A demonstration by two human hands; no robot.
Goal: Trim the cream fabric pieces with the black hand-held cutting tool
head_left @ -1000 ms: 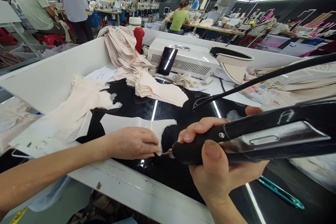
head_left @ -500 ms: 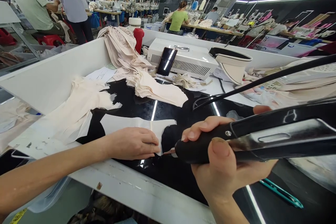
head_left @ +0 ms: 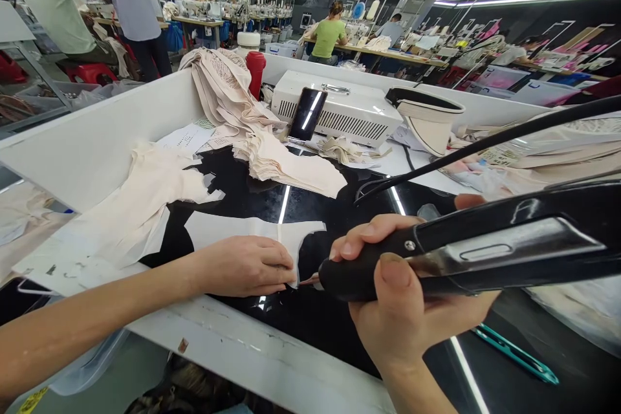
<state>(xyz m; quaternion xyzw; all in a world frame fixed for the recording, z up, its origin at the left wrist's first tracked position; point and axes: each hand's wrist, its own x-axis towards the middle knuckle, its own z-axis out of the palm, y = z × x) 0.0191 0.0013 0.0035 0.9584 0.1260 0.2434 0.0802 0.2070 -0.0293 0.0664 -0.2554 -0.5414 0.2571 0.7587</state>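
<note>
Under the fingers of my left hand (head_left: 247, 264) lies a white fabric piece (head_left: 228, 226), pressed against the glossy black work surface (head_left: 286, 336). The left fingers are together and bent down at the piece's right end. My right hand (head_left: 402, 310) is wrapped around a black corded hand tool (head_left: 509, 246) with a silver lever along its side. Its thin coppery tip (head_left: 310, 279) points left and meets the fabric's lower right edge, close to my left fingertips. Whether the tip touches the fabric or the surface under it, I cannot tell.
Stacked beige fabric pieces (head_left: 291, 165) lie behind, with more fabric (head_left: 140, 200) at left. A phone (head_left: 308, 113) leans on a white vented box (head_left: 339, 103). A teal cutter knife (head_left: 517, 352) lies at right. The tool's black cable (head_left: 485, 142) crosses the right side. Several people work beyond.
My right hand and the tool have shifted slightly left, bringing the tip closer to the fabric's edge. My left hand stays in place on the fabric piece.
</note>
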